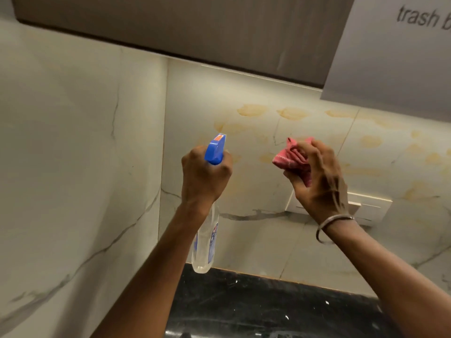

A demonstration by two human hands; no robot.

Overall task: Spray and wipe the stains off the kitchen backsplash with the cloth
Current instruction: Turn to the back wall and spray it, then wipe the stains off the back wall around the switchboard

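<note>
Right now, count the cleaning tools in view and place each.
2: the blue-topped spray bottle gripped in the left hand; the pink cloth bunched in the right hand. Others may lie off-frame.

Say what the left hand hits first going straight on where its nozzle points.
Likely the backsplash, at the yellow stains; nothing shows between the left hand's spray bottle and that wall, though depth is unclear.

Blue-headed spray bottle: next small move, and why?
Probably spray now. The left hand holds the clear spray bottle with blue head, nozzle aimed at the yellow-brown stains on the pale marble-look backsplash; the right hand holds the crumpled pink cloth beside it.
</note>
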